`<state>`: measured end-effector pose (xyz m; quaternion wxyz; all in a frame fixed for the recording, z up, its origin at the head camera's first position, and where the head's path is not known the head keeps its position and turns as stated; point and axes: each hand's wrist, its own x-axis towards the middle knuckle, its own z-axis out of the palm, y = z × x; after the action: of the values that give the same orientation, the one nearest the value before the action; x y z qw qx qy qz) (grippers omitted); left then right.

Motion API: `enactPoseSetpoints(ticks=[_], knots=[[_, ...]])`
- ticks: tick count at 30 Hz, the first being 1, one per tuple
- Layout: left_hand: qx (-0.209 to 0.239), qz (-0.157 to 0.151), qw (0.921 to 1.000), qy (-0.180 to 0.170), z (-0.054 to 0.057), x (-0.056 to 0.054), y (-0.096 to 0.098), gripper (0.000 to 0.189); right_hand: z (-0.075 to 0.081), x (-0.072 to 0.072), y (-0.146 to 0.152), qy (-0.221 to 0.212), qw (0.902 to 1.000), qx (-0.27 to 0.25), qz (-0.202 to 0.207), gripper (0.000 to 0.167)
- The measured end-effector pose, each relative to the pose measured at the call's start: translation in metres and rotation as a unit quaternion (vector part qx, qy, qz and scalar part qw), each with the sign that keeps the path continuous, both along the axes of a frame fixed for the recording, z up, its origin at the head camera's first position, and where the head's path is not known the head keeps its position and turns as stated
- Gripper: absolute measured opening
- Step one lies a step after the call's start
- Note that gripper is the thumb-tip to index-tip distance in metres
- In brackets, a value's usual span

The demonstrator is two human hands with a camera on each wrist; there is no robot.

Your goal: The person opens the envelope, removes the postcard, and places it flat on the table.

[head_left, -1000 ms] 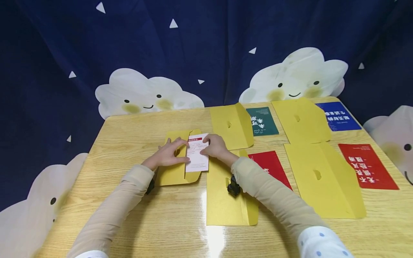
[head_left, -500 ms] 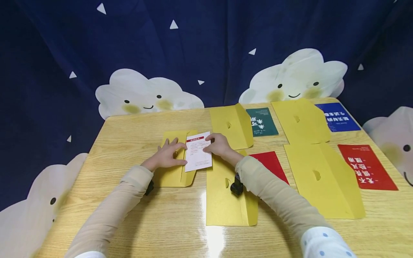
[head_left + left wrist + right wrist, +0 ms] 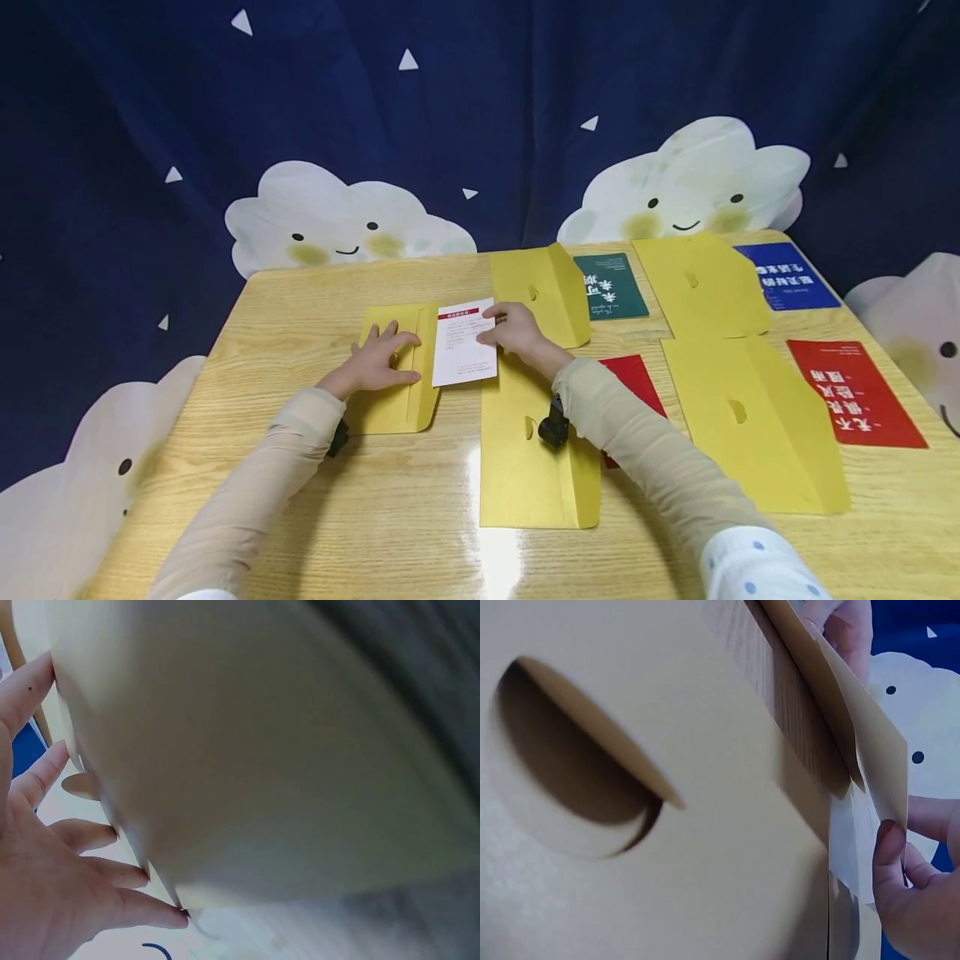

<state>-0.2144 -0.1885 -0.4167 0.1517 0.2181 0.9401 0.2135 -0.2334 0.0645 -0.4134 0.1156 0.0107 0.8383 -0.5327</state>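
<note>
In the head view my right hand (image 3: pixel 519 331) pinches a white printed card (image 3: pixel 461 350) by its right edge, the thumb on its printed face. A dark red band with writing runs along the card's far end. To the left, my left hand (image 3: pixel 375 364) rests with spread fingers on a small yellow envelope (image 3: pixel 390 415). The card's left edge lies at this envelope's flap side. In the left wrist view, the fingertips of my left hand (image 3: pixel 67 877) touch the envelope's surface. The right wrist view shows the thumb and fingers of my right hand (image 3: pixel 922 892) from the side.
Right of the small envelope lies a larger yellow envelope (image 3: pixel 517 492), with a red card (image 3: pixel 633 383) beside it. Farther right are several more yellow envelopes, a green card (image 3: pixel 613 287), a blue card (image 3: pixel 795 287) and another red card (image 3: pixel 862 400) on the wooden table (image 3: pixel 360 517).
The white card has come away from over the small envelope, moving slightly right and away from me with my right hand. My left hand and the small envelope have shifted left.
</note>
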Motion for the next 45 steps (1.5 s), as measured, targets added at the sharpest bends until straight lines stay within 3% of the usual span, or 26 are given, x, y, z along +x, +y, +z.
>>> enactPoseSetpoints(ticks=[8,14,31,40,45], knots=[[-0.004,0.018,0.9998,-0.001,0.004,0.0,-0.012,0.053,0.004,-0.004,0.002,0.001,0.9992,-0.038,-0.005,0.042],[-0.002,0.017,0.9998,-0.008,0.004,-0.004,-0.019,0.054,0.006,-0.007,0.002,-0.002,0.9994,-0.035,-0.005,0.042],[-0.01,0.033,0.999,-0.029,0.008,-0.014,-0.026,0.057,-0.005,-0.014,-0.01,0.052,0.9942,0.092,0.019,0.035],[0.004,0.036,0.9993,0.005,0.007,-0.017,-0.029,0.065,0.011,-0.004,-0.004,0.098,0.9758,0.186,0.06,0.034],[0.027,0.06,0.9944,0.083,0.014,-0.01,-0.024,0.051,0.019,0.004,0.01,0.157,0.9661,0.183,0.091,0.028]])
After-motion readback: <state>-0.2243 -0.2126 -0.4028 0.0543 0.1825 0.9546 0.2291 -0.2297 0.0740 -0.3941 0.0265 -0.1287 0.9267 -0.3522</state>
